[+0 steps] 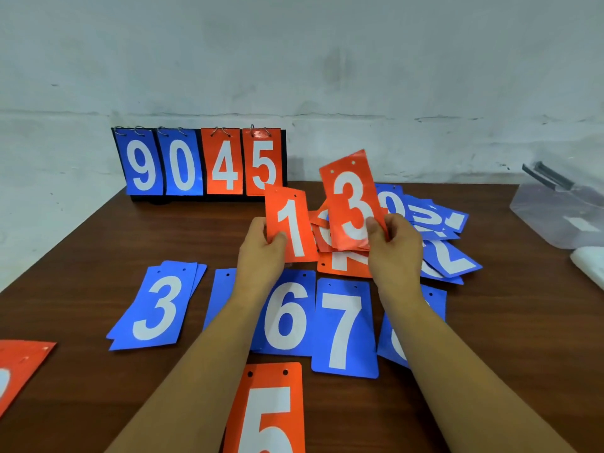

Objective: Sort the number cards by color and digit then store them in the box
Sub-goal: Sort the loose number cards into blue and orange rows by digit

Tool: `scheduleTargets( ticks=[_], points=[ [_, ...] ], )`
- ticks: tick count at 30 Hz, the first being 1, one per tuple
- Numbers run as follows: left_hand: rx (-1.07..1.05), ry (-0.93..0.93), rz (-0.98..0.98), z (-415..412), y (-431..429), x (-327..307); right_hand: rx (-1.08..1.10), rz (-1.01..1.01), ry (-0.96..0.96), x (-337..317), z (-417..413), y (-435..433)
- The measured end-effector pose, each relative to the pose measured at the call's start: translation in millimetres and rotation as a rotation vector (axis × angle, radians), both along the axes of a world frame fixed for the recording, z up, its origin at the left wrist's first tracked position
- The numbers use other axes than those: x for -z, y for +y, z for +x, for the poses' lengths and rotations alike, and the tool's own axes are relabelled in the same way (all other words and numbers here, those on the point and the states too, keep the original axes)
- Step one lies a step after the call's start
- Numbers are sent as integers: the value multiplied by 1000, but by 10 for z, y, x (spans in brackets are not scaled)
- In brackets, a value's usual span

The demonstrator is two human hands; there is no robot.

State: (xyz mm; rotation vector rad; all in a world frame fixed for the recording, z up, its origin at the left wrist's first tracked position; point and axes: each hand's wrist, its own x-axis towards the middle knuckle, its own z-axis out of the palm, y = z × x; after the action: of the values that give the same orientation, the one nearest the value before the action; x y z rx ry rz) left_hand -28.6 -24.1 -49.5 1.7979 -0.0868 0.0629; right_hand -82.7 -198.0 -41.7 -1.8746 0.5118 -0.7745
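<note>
Pinching one orange 1 card [291, 223], the left hand [261, 253] holds it over the table [98, 243]; the right hand [397, 253] pinches an orange 3 card [349, 197]. Five blue piles [157, 308] lie nearer, one box [555, 217] far right.

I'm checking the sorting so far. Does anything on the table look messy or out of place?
Yes: the heap behind the right hand is jumbled, blue and orange cards overlapping at odd angles, unsorted. The blue 3, 6 and 7 cards in front lie in a tidy row.
</note>
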Motion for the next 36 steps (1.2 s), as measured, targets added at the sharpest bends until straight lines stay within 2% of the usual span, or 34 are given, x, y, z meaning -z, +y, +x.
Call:
scheduleTargets(
  ticks=[3, 9, 15, 22, 30, 36],
  points=[
    [66, 93, -125, 8, 0, -21, -197, 304, -9, -46, -64, 129],
    [177, 106, -299, -94, 60, -144, -284, 293, 54, -158, -134, 251],
    [151, 46, -190, -282, 327, -472, -396, 298, 76, -380, -279, 371],
    [14, 89, -138, -681, 1086, -547, -436, 384, 119, -426, -588, 669],
    [-296, 159, 64, -1010, 1900, -312, -484, 406, 188, -384, -786, 1131],
    [-383, 62, 280, -953, 2311, -326, -536, 348, 236, -394, -805, 1465]
  ],
)
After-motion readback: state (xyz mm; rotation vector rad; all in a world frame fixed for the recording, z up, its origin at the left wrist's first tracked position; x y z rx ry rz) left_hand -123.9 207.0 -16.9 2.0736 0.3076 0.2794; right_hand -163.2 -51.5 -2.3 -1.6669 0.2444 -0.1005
